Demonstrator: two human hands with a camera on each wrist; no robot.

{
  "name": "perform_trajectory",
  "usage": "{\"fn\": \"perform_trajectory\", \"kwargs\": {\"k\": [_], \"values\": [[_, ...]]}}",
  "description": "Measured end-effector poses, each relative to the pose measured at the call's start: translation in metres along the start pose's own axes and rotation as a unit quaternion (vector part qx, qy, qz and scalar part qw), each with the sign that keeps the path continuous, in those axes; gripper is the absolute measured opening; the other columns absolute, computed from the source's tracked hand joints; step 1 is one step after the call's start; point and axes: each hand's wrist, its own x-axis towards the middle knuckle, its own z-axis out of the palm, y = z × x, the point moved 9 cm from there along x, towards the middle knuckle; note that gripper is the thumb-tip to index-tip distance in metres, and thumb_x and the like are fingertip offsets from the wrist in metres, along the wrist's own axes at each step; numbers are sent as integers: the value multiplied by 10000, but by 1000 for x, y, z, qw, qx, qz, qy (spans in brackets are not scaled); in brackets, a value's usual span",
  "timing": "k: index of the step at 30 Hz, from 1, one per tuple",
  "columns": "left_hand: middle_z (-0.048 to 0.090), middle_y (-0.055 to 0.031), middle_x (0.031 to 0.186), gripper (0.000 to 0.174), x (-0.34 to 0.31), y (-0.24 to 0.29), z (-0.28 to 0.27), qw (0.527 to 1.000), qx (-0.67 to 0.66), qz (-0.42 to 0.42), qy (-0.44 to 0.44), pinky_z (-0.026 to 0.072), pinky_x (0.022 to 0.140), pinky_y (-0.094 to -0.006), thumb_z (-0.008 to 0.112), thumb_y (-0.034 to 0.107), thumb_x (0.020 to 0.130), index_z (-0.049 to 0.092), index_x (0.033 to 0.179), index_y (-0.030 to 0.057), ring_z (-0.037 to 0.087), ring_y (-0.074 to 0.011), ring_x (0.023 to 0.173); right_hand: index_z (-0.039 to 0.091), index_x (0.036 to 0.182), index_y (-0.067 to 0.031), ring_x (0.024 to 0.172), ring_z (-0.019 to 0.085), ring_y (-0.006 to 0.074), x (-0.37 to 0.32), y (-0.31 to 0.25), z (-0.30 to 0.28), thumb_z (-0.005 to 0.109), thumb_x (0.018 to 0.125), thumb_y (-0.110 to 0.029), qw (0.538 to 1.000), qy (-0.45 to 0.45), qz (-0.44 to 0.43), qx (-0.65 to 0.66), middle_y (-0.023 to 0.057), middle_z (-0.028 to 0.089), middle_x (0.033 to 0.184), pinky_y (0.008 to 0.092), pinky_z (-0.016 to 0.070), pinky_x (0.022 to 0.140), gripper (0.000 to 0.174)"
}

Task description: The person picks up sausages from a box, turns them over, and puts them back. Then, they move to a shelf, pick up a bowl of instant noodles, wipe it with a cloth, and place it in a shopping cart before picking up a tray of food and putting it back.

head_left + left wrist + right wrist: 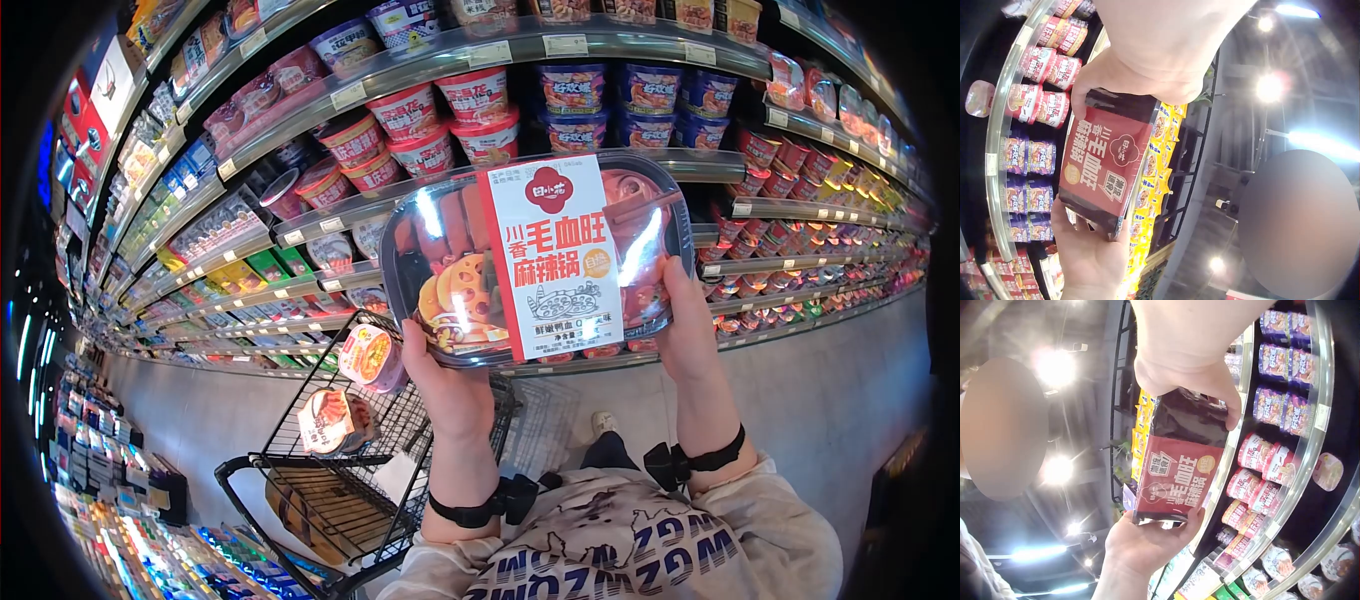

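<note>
Both hands hold up a black-rimmed food tray (560,270) with a clear lid and a white and red label, facing the head camera. The left hand (447,385) grips its left end from below, thumb at the near corner. At the other end, the right hand (690,320) grips the lower right edge. In the left wrist view the package's red and black side (1107,156) shows, the left hand (1141,53) at its top end. The right wrist view has the right hand (1188,353) curled over one end of the package (1179,469).
Shelves of cup noodles (480,95) rise in front. A black wire cart (340,500) stands at lower left, with a pink-white tub (370,358) and a brown-white package (330,420) in it. Grey floor (570,400) lies below the tray.
</note>
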Motion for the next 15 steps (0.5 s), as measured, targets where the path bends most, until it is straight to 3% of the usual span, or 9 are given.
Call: {"fn": "perform_trajectory", "kwargs": {"k": [4, 9, 12, 15], "values": [[468, -95, 1281, 504, 1, 1, 3, 1000, -10, -4, 7, 351, 986, -378, 255, 403, 955, 384, 1284, 44, 451, -216, 1182, 512, 990, -91, 675, 511, 26, 1, 0, -2, 401, 967, -266, 999, 48, 1, 6, -42, 540, 741, 211, 432, 622, 209], [469, -95, 1282, 510, 4, -1, -4, 1000, -27, -10, 6, 341, 992, -378, 257, 405, 953, 386, 1285, 39, 446, -218, 1187, 498, 1009, -102, 636, 528, 38, 3, 7, -1, 406, 961, -308, 999, -35, 0, -28, -34, 556, 748, 204, 426, 541, 231], [469, -96, 1282, 512, 4, -1, -3, 999, -30, -9, 9, 332, 999, -378, 259, 403, 953, 388, 1283, 34, 442, -219, 1191, 495, 1013, -107, 615, 530, 45, 3, 8, -2, 405, 959, -325, 999, -12, 2, -32, -34, 553, 735, 201, 415, 503, 241], [457, -99, 1294, 522, 4, -2, -5, 1000, -23, -8, 6, 344, 998, -386, 267, 414, 950, 370, 1301, 42, 440, -227, 1197, 495, 1014, -102, 656, 530, 42, 1, 5, -1, 410, 960, -311, 999, -28, -2, -33, -33, 554, 775, 205, 431, 556, 232]]}}
